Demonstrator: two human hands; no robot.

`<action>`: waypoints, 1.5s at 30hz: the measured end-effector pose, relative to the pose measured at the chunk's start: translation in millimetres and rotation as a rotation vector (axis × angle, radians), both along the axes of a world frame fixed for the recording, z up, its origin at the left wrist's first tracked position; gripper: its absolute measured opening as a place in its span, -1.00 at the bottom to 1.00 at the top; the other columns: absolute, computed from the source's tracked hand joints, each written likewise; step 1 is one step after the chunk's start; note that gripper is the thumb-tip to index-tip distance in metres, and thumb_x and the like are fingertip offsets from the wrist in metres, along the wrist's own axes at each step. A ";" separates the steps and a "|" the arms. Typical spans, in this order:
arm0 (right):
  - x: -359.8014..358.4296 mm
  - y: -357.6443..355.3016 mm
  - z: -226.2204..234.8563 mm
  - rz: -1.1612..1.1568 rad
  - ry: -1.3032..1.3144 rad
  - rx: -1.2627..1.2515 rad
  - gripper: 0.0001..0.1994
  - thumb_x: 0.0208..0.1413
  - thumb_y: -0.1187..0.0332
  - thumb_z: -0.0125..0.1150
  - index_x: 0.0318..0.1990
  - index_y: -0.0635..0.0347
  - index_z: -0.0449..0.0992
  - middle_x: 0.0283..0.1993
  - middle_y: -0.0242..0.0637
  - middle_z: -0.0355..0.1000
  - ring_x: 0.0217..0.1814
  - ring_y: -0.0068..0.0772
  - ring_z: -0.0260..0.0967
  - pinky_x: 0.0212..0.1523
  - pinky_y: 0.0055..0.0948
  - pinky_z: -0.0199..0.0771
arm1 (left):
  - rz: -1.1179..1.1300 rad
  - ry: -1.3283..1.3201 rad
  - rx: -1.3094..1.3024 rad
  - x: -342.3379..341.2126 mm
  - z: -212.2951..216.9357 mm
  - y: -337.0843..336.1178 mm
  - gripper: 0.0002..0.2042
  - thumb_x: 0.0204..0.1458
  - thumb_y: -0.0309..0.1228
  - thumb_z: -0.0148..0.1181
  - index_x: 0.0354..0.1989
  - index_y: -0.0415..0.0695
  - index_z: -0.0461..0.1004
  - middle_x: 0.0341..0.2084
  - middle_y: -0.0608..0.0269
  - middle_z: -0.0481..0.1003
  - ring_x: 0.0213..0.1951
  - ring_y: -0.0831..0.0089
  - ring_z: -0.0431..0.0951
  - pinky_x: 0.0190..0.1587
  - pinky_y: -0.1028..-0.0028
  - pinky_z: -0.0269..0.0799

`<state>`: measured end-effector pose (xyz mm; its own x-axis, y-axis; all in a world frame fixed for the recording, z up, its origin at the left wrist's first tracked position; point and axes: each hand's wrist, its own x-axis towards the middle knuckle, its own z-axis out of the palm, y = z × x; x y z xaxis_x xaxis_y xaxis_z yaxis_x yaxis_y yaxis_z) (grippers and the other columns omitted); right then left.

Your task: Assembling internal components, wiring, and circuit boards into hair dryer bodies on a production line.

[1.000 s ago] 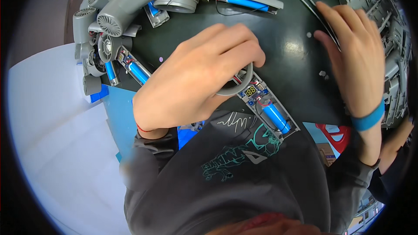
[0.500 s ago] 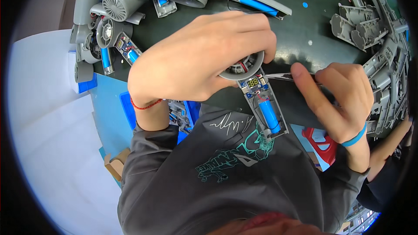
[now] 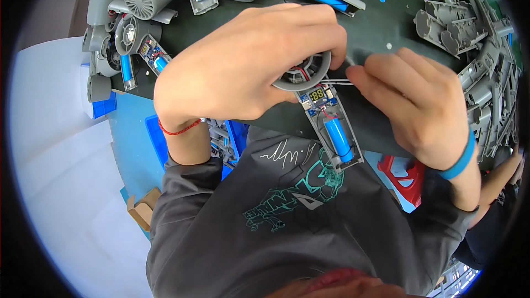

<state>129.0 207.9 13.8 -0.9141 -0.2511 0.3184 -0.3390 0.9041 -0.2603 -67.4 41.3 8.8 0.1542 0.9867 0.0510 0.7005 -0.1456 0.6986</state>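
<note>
My left hand (image 3: 248, 63) grips the round head of a grey handheld fan (image 3: 324, 73), its opened handle slanting down toward my chest. Inside the handle lie a blue-and-white circuit board (image 3: 317, 97) with a small lit display and a blue cylindrical battery (image 3: 338, 140), joined by thin wires. Pinched in my right hand (image 3: 417, 102) is a pair of slim metal tweezers (image 3: 338, 82). Their tips reach the top of the board, close to where the handle meets the fan head. Whether they touch a wire there is too small to tell.
Grey fan housings (image 3: 149, 0), some with blue batteries, crowd the dark table's (image 3: 381, 25) far left. Stacked grey shells (image 3: 486, 83) line the right side. Below are a blue bin (image 3: 160, 138), a cardboard box (image 3: 144, 208) and a red plastic object (image 3: 406, 179). Another person's arm (image 3: 494, 185) shows at right.
My right hand has moved up and left, its fingers now curled closer over the tweezers, whose tips sit higher on the board. The fan and my left hand have shifted slightly up and left.
</note>
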 end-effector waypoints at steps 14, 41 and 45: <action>-23.2 -4.5 34.3 0.093 -0.133 0.281 -0.82 -0.26 0.40 0.28 -0.40 0.19 0.56 -0.33 -0.40 0.31 -0.36 -0.38 0.34 -0.43 -0.37 0.37 | 0.060 0.023 0.037 5.1 7.4 2.3 -0.52 -0.41 -0.55 0.40 -0.17 -0.24 0.45 -0.22 0.07 0.41 -0.16 -0.04 0.42 -0.12 0.18 0.41; -4.8 83.5 65.3 -0.635 -0.264 -0.810 -0.61 0.20 0.21 0.11 0.14 0.13 0.53 -0.09 -0.25 0.53 -0.03 -0.29 0.53 -0.03 -0.34 0.49 | 0.362 0.163 0.091 37.3 3.6 -12.7 -0.43 -0.39 -0.49 0.55 -0.07 -0.08 0.50 -0.13 0.22 0.46 -0.13 0.10 0.51 -0.12 0.22 0.48; 49.0 28.0 49.7 -0.416 -0.531 -0.739 -0.26 -0.29 0.03 0.70 0.03 0.32 0.57 -0.06 -0.22 0.50 -0.08 -0.39 0.41 -0.04 -0.44 0.34 | 0.379 0.146 0.087 36.2 -3.1 -18.6 -0.40 -0.42 -0.44 0.57 -0.05 -0.10 0.50 -0.12 0.21 0.46 -0.12 0.10 0.51 -0.12 0.20 0.47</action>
